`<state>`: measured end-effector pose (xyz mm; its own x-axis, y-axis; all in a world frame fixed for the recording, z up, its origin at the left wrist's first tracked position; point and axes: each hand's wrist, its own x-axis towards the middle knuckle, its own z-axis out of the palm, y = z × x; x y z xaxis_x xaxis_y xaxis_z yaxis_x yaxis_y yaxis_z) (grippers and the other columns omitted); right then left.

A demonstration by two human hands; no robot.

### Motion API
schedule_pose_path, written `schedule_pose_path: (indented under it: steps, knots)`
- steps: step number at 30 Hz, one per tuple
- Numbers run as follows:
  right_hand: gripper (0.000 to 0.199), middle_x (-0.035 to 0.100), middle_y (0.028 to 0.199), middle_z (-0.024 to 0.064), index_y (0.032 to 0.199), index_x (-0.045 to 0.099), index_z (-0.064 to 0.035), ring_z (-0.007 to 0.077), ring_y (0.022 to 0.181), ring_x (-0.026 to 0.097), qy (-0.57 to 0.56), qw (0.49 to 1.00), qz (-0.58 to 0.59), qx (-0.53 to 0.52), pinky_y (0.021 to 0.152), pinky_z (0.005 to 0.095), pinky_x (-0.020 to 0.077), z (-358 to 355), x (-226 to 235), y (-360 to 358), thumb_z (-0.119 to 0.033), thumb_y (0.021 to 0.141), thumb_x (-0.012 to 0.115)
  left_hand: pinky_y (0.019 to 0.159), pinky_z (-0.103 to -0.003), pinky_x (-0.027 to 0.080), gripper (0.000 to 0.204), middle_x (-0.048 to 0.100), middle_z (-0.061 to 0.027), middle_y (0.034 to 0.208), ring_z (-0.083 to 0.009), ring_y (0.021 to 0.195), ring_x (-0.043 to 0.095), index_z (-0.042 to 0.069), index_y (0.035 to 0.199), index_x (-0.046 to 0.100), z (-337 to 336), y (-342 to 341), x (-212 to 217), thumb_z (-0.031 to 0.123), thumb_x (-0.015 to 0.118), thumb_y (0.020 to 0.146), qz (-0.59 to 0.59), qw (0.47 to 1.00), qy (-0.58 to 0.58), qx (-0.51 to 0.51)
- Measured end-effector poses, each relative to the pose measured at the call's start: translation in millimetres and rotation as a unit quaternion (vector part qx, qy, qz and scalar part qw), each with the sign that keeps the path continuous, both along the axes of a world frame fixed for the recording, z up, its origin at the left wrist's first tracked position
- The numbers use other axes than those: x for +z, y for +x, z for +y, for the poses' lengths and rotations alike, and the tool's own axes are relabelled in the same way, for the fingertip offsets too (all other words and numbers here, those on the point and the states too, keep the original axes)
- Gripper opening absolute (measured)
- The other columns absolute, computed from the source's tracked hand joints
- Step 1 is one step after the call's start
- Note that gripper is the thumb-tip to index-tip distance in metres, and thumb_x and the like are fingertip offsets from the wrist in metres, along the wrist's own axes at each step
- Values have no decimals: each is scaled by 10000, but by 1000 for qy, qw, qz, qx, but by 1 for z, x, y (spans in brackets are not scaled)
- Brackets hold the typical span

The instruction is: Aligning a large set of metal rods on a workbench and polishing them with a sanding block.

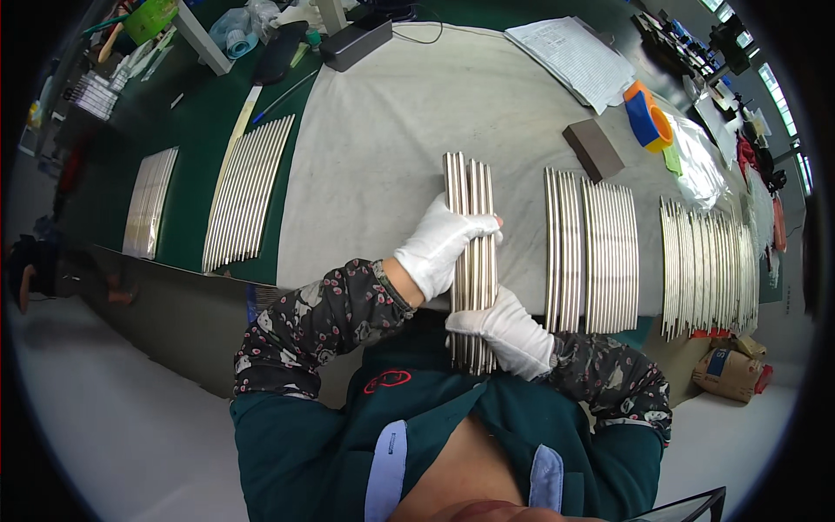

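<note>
The rod bundle [470, 261], clasped by the left hand [439, 244] and right hand [504, 329], could be fanned apart if either grip is loosened.

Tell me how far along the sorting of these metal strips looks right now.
Seemingly done: rows of strips lie side by side on the grey cloth, with more rows on the green mat at left. In hand: the left hand and right hand, both gloved, grip one bundle of strips. Left: that bundle is not yet laid down.
</note>
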<state>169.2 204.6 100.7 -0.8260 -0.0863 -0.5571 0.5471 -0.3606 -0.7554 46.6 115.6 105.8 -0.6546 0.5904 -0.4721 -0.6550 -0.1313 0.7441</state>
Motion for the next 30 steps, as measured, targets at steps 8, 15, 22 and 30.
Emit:
schedule_pose_path:
  steps: [8,15,22,30]
  knots:
    - [318,634,852,53,1034,586,-5,165,716,625,0,999,4,-44,623,303,519,5,6,-54,-28,742,711,795,-331,497,557,578,-139,1076,-207,938,588,8,1275,411,19,-34,-26,60,678,789,207,972,-43,102]
    - [456,687,841,182,961,645,45,301,747,683,397,895,84,188,707,394,533,14,5,-72,-370,779,693,1084,-664,95,679,297,-184,1493,-471,1353,232,127,1405,409,-1,-40,-60,370,644,817,596,725,-335,80]
    - [526,640,696,219,748,663,-3,387,699,645,644,714,111,250,692,463,516,62,25,-51,-497,886,547,1120,-485,225,622,325,-283,1437,-459,1327,282,34,1358,450,-54,-52,-54,429,569,892,615,712,-337,34]
    - [343,610,629,186,731,631,-19,365,633,628,693,680,146,191,613,452,501,79,12,-42,-336,861,614,1106,-507,257,667,324,-237,1457,-436,1347,282,6,1372,427,-112,-36,-38,416,594,872,713,582,-376,-110]
